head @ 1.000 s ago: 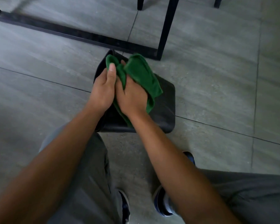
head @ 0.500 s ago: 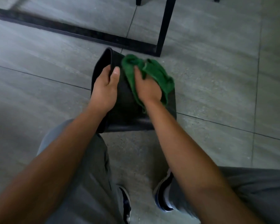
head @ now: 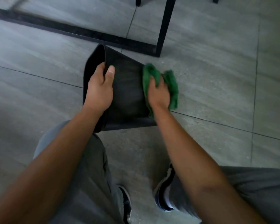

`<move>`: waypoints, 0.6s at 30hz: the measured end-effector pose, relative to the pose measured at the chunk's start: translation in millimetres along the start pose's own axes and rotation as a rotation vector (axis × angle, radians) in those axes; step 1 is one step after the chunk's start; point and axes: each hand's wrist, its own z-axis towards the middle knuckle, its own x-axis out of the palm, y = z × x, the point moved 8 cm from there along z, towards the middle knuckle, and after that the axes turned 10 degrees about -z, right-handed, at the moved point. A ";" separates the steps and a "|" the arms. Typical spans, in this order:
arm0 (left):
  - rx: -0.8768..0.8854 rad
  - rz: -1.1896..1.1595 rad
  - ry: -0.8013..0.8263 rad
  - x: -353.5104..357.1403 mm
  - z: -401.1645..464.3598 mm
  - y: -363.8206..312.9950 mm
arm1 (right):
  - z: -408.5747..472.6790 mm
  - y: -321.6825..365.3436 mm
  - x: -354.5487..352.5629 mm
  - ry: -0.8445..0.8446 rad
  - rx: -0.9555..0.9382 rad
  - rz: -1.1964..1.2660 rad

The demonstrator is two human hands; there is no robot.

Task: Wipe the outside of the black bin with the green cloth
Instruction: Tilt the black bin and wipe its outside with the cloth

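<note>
— So, where is the bin?

— The black plastic bin (head: 128, 88) lies tipped on its side on the grey tiled floor (head: 217, 78), its open mouth turned to the left and its base toward the right. It sits just in front of the person's knees, near the black metal frame (head: 87, 33) of some piece of furniture that runs across the floor behind it.

— And the hands?

— The left hand (head: 99, 89) grips the bin's rim: the thumb lies flat on the outer wall, the fingers curl over the edge into the opening. The right hand (head: 158, 92) is clenched around a crumpled dark green cloth (head: 172, 84) and presses it against the right end of the bin, at the edge where the upward-facing wall meets the base.

— Does the cloth touch the floor?

— I cannot tell; it bunches out to the right of the hand and hangs low beside the bin, slightly blurred.

— Anything else in sight?

— Both forearms are bare and reach forward from the bottom of the view. Grey trousers (head: 90, 183) cover the legs, and two dark shoes with pale soles (head: 163, 194) stand on the floor between the arms, well apart from the bin.
</note>
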 end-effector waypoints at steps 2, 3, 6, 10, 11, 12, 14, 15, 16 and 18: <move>-0.020 0.004 0.007 -3.8 1.5 2.1 | -5.1 -32.3 2.2 0.023 0.165 -0.031; -0.033 0.002 0.009 -3.9 3.5 2.1 | -18.5 -22.8 8.4 0.024 0.143 -0.063; -0.070 -0.010 -0.021 0.6 6.3 -0.8 | -63.0 59.8 13.5 -0.052 -0.217 -0.107; -0.054 -0.042 0.015 11.3 3.2 -4.4 | -29.9 104.4 0.4 -0.076 -0.410 -0.020; -0.055 -0.044 0.021 10.1 1.5 -2.1 | -10.5 85.7 -0.1 -0.052 -0.334 0.021; -0.063 -0.040 0.028 8.2 0.3 -0.3 | 5.9 59.2 -0.3 -0.045 -0.222 0.043; -0.068 -0.026 0.045 5.3 -0.6 1.3 | 15.3 8.7 -2.2 -0.031 -0.004 0.019; -0.058 -0.022 0.057 5.9 -1.0 -0.8 | 6.3 -0.5 -1.7 -0.029 0.049 -0.012; -0.052 -0.021 0.060 7.1 -0.3 -2.7 | -9.5 5.3 3.2 -0.015 0.051 -0.040; -0.049 -0.038 0.038 6.9 3.0 -3.8 | -51.1 52.4 11.0 -0.017 -0.128 -0.076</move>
